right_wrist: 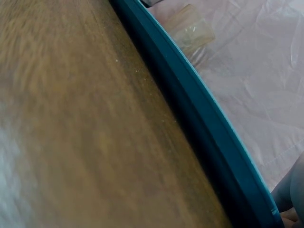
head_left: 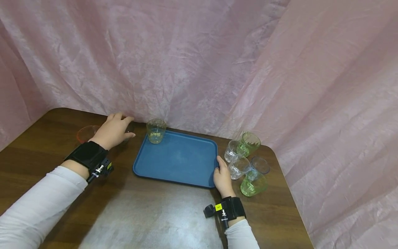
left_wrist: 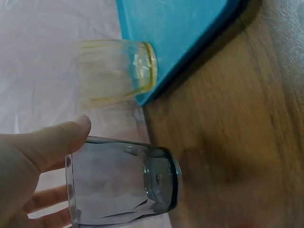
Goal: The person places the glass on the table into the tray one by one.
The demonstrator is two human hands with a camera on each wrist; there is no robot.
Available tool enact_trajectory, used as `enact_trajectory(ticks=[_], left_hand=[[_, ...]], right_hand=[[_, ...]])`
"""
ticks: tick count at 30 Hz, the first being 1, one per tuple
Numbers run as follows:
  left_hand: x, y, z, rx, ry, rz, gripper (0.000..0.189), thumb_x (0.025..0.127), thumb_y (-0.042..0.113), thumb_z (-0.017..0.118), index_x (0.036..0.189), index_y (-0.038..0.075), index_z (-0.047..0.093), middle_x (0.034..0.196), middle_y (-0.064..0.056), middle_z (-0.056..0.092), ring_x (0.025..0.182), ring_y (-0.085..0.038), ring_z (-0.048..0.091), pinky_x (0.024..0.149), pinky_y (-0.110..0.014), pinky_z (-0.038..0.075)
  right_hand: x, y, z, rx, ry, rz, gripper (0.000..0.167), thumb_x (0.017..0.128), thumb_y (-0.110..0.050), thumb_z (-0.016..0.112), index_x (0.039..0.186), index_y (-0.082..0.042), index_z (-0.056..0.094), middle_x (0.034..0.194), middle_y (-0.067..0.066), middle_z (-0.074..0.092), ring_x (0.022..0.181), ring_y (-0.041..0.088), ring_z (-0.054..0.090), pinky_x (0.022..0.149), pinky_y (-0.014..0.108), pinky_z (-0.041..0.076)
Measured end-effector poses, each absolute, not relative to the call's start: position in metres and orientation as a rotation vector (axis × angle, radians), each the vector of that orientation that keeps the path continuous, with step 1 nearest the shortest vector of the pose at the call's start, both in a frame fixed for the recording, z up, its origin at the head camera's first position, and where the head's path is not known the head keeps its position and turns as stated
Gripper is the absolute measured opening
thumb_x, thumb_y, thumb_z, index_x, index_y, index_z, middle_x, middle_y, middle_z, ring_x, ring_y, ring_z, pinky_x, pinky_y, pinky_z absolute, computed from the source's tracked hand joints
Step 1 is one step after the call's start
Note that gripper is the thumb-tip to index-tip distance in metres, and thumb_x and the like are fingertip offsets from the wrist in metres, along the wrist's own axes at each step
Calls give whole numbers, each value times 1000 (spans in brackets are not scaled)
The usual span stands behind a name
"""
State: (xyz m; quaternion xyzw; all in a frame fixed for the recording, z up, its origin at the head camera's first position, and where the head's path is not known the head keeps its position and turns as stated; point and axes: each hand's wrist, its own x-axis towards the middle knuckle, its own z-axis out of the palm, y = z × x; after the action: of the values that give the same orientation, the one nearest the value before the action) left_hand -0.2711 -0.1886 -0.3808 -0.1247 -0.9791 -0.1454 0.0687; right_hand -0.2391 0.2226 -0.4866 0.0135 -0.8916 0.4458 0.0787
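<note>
My left hand point(head_left: 113, 131) is at the back left of the table, holding a smoky grey glass point(left_wrist: 121, 183) near its rim, thumb on one side and fingers on the other. In the head view the hand mostly hides that glass. A pale yellow glass point(head_left: 156, 132) stands upright on the back left corner of a blue tray point(head_left: 183, 159). At the tray's right edge, my right hand point(head_left: 222, 177) grips the rim, thumb on the near side of it. The right wrist view shows the tray's outer wall point(right_wrist: 204, 109) and part of that hand.
A red-rimmed glass point(head_left: 81, 134) stands behind my left wrist. Right of the tray are clear glasses point(head_left: 238, 167), green glasses point(head_left: 253, 185) and a bluish glass point(head_left: 260, 165), grouped closely. A pink curtain point(head_left: 186, 69) hangs behind the brown wooden table point(head_left: 280, 214).
</note>
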Motion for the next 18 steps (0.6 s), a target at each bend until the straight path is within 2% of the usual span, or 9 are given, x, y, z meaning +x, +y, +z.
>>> enact_trajectory(ticks=[5, 18], left_hand=[[-265, -183, -374, -405, -2874, -431, 65, 92, 25, 77, 142, -6, 50, 137, -36, 46, 130, -56, 37, 106, -65, 37], [-243, -171, -348, -476, -2785, -458, 66, 88, 32, 81, 138, -3, 57, 128, -30, 54, 122, -51, 44, 97, -61, 45]], right_hand=[[-241, 223, -487, 55, -2660, 1333, 50, 98, 7, 41, 148, 12, 42, 154, 30, 39, 145, 42, 34, 119, 54, 29], [-243, 220, -484, 63, -2647, 1321, 49, 98, 8, 41, 146, 12, 43, 153, 30, 40, 145, 42, 35, 119, 54, 29]])
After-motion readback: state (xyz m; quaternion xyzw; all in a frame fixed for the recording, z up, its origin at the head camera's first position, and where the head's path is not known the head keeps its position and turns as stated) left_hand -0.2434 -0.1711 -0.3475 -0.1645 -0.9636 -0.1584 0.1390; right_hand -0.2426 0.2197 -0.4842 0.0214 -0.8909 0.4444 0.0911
